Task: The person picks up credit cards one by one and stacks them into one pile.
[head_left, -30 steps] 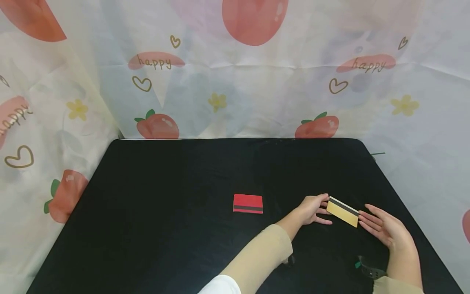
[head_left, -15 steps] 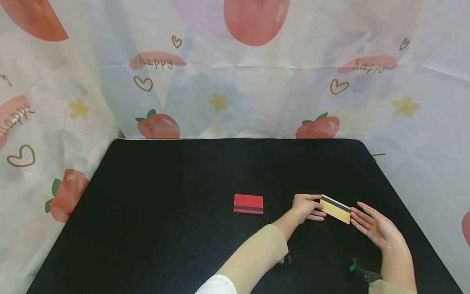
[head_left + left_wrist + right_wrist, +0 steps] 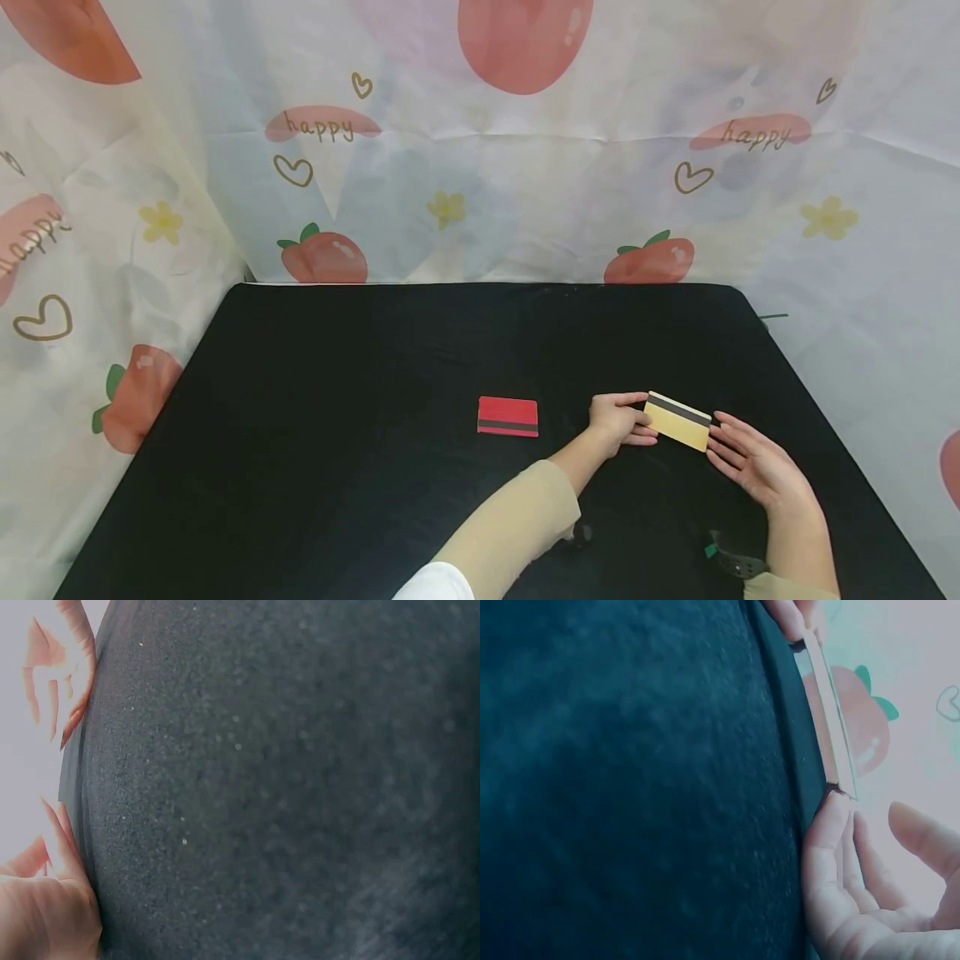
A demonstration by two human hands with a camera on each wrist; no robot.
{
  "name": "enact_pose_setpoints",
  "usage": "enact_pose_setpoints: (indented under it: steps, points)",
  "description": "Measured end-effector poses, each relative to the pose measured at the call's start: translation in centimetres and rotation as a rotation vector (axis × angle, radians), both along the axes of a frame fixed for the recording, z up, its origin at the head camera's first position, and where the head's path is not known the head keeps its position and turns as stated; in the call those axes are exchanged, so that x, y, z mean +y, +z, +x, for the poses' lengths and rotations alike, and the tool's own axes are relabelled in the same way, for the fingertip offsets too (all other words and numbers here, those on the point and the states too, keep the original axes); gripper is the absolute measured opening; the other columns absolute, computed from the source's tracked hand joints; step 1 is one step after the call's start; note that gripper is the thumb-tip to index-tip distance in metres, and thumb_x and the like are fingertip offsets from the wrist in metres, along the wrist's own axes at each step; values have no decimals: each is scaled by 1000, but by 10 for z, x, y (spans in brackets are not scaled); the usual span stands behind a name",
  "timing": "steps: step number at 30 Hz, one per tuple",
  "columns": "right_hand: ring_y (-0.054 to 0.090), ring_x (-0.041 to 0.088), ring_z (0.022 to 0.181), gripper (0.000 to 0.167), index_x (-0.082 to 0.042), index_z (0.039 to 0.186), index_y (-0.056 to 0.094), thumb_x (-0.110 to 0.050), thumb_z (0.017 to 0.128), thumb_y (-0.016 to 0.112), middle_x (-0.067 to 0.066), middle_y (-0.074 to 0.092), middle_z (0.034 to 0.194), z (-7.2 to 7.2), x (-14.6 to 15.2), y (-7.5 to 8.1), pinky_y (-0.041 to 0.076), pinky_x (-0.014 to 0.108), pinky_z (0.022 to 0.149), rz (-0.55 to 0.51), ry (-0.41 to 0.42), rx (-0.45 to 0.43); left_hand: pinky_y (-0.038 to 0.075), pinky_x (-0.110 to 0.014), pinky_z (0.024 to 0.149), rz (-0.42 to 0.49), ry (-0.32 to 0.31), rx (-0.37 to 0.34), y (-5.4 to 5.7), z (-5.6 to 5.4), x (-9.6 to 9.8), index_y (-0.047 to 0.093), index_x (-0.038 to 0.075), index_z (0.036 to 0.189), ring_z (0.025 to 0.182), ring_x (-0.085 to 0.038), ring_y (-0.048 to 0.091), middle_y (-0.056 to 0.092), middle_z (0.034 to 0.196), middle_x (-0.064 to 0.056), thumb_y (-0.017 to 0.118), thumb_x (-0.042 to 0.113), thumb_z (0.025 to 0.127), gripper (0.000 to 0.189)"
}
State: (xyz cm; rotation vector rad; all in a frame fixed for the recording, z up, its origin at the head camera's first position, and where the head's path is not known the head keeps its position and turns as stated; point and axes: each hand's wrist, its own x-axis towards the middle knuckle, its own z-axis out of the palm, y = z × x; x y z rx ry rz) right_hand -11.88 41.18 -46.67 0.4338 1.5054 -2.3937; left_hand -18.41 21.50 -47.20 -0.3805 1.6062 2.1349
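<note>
A yellow magnetic-stripe card (image 3: 677,422), tilted down to the right, is held above the black table. My left hand (image 3: 615,421) pinches its left end between thumb and fingers. At the opposite end, the extended fingertips of my right hand (image 3: 757,467) meet the edge, while the thumb stands apart, as the right wrist view shows. There the card (image 3: 831,720) appears nearly edge-on between the two hands. The left wrist view shows my left hand (image 3: 49,900) and my right hand (image 3: 60,660), but the card is lost in glare.
A red card (image 3: 507,417) with a dark stripe lies flat on the black table (image 3: 337,467), left of my hands. A printed cloth (image 3: 525,192) hangs behind the table's back edge and along its sides. A dark strap (image 3: 738,565) hangs by my right wrist.
Both hands have moved left together with the yellow card, and slightly up in the head view. The red card has stayed in place.
</note>
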Motion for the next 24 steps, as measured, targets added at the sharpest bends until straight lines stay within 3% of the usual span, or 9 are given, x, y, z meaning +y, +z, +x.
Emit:
enact_pose_setpoints:
  steps: [11,18,24]
  points:
    - [64,7,84,37,-37,112,56,-6,92,54,-11,59,93,-4,-21,4,55,22,74,216,30,57,56,-39,49,30,26,35,-3,-4,-5,71,10,92,63,-36,66,66,69,-14,61,-19,71,38]
    - [67,11,81,38,-34,112,57,-3,90,56,-5,68,90,-5,-29,6,55,24,73,229,29,137,55,-38,49,35,35,50,-4,-10,-12,71,10,94,64,-35,66,66,69,-15,60,-18,72,38]
    - [67,10,81,46,-25,127,49,-5,87,61,-6,68,89,-7,-35,7,55,24,72,289,-3,178,56,-38,49,60,20,66,-4,-11,-18,70,11,98,65,-36,66,66,68,-16,60,-18,73,39]
